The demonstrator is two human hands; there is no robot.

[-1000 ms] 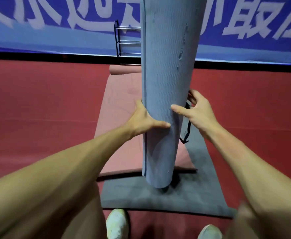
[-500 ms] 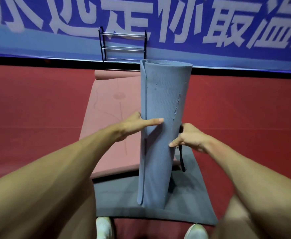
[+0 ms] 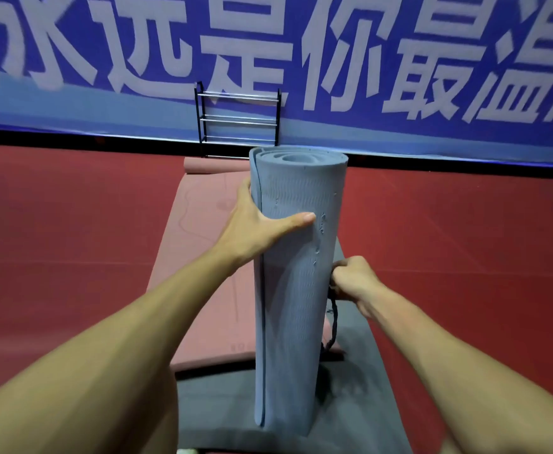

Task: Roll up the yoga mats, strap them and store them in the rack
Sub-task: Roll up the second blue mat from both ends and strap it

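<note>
Reader: Red sports flooring [image 3: 72,257] and a blue lettered banner [image 3: 399,132] frame the scene. Where is the work piece?

Legend: Rolled blue-grey foam yoga mat [image 3: 298,290], upright, its lower end on a flat dark grey mat [image 3: 350,404] that meets a flat pink mat [image 3: 203,257]. Black tubular metal rack [image 3: 237,122] stands well apart, against the banner.

Reader: What has changed in the last second?

Legend: Left hand [image 3: 255,231] has climbed the roll and now grasps it near the top, thumb across the front. Right hand [image 3: 353,281], a second ago spread against the roll, is now clenched on a black woven strap [image 3: 332,326] hanging beside the roll's right flank.

Reader: Meaning?

Legend: Rolling appears finished for this mat, and strapping is beginning. No band yet encircles the roll, so racking remains ahead, and two mats lie unrolled.
</note>
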